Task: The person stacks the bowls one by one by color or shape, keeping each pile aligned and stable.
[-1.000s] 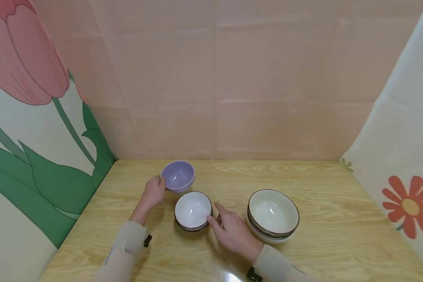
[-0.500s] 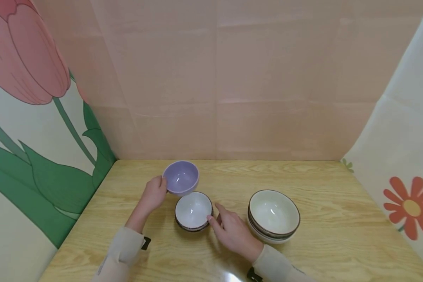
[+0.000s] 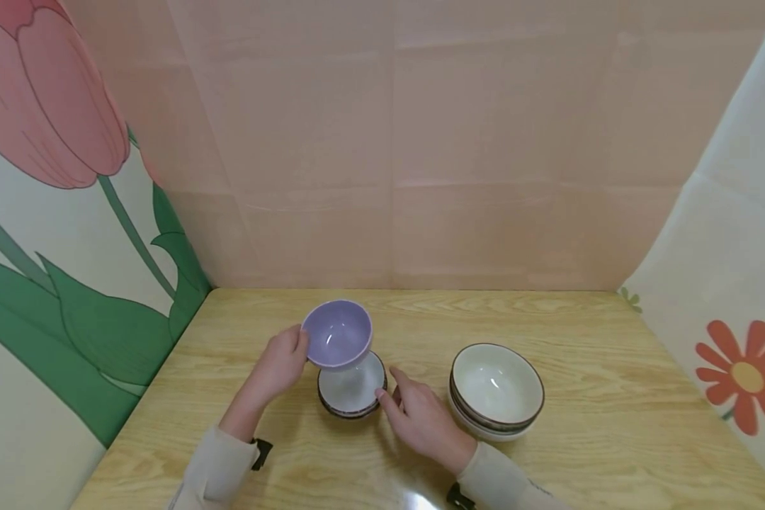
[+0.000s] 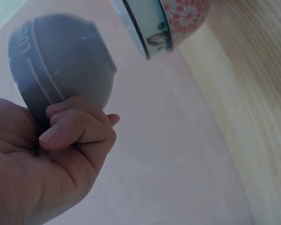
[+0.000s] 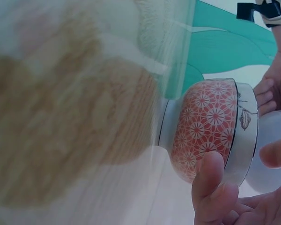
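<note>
My left hand [image 3: 283, 360] grips the purple bowl [image 3: 338, 336] at its left rim. It is tilted and overlaps the far part of two nested small bowls [image 3: 350, 397]. In the left wrist view the fingers [image 4: 82, 124] curl against its outside. The small bowls are white inside with dark rims; the right wrist view shows a red flower-patterned bowl [image 5: 206, 124] with a white one nested in it. My right hand [image 3: 423, 421] holds this stack at its right side, thumb at the rim and fingers against the outer wall.
A stack of larger cream bowls [image 3: 497, 386] with brown rims stands to the right of my right hand on the wooden table [image 3: 612, 397]. A plain pinkish cloth [image 3: 421, 177] hangs behind the table, with flower-printed cloths at both sides.
My left hand has carried the purple bowl right and toward me, from behind the small stack to over its far part. My right hand and both stacks have stayed put.
</note>
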`<state>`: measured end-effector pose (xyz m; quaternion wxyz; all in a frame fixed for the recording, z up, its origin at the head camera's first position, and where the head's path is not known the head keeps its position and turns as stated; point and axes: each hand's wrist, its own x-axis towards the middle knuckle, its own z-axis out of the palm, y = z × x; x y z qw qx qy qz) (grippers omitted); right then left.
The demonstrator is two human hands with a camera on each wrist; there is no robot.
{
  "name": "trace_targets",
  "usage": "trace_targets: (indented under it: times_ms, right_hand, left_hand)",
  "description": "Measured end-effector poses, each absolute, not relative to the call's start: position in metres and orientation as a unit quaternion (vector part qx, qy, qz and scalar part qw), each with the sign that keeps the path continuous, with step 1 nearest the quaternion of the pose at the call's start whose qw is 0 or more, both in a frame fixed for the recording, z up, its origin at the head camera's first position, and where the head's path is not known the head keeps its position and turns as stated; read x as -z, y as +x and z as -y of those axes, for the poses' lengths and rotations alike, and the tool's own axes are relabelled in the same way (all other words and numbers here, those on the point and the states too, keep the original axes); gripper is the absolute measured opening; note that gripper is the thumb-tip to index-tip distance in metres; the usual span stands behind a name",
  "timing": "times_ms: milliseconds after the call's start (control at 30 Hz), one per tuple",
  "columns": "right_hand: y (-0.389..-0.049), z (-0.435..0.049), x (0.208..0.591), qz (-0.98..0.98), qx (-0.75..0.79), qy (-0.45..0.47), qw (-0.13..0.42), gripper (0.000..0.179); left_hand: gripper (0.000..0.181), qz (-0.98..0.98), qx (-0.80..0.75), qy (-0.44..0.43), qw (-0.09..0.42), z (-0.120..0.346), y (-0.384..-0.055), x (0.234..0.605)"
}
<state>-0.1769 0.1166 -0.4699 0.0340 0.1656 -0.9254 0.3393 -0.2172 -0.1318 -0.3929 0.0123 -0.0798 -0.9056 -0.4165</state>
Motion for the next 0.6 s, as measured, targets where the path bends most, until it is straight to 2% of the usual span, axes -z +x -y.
trace_targets:
  times_ms: [267, 600]
  right_hand:
    - [-0.177, -0.116, 0.470, 0.926, -0.338, 0.164, 0.036, 0.062]
    - [-0.176, -0.115, 0.470, 0.926, -0.334, 0.168, 0.048, 0.060]
  left_hand:
    - [0.038, 0.906, 0.414, -0.089, -0.001, 0.130, -0.203, 0.391]
    - [0.036, 0.913, 0.397, -0.094, 0.022, 0.130, -0.191, 0.398]
